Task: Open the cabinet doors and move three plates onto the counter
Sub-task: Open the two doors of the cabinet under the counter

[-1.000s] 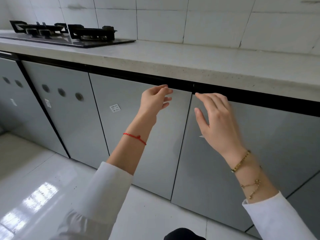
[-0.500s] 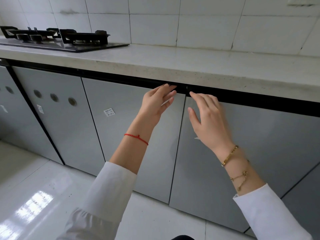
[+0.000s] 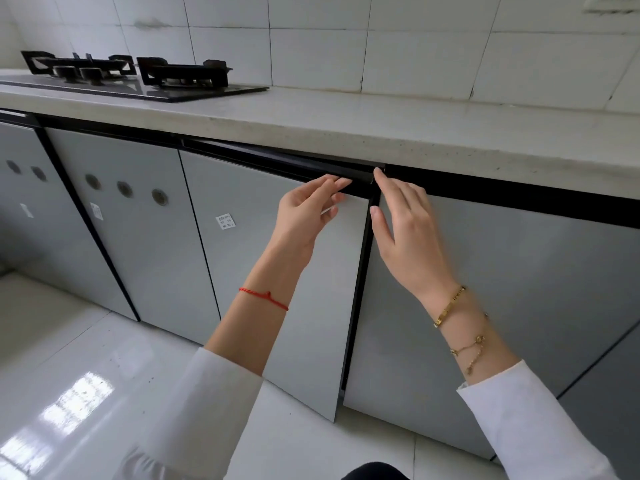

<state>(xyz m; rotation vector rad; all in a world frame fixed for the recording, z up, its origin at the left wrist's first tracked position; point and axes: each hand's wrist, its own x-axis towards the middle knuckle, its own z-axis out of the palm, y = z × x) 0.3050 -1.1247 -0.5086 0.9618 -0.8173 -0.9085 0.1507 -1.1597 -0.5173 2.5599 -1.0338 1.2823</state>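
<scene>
Two grey cabinet doors meet under the pale stone counter (image 3: 398,133). The left cabinet door (image 3: 252,271) stands slightly ajar, its right edge swung out towards me, and a dark gap shows along that edge. My left hand (image 3: 304,220) has its fingertips hooked on the black top rail of this door. The right cabinet door (image 3: 519,289) lies flush and closed. My right hand (image 3: 405,230) rests flat against its upper left corner, index fingertip at the black rail. No plates are visible; the cabinet's inside is hidden.
A black gas hob (image 3: 131,76) sits on the counter at the far left. More grey doors with round vent holes (image 3: 124,188) run to the left. White wall tiles back the counter. A glossy white tiled floor (image 3: 104,375) lies below.
The left door has swung out a little at its right edge, pulled by my left hand. My right hand has moved up to the top corner of the right door.
</scene>
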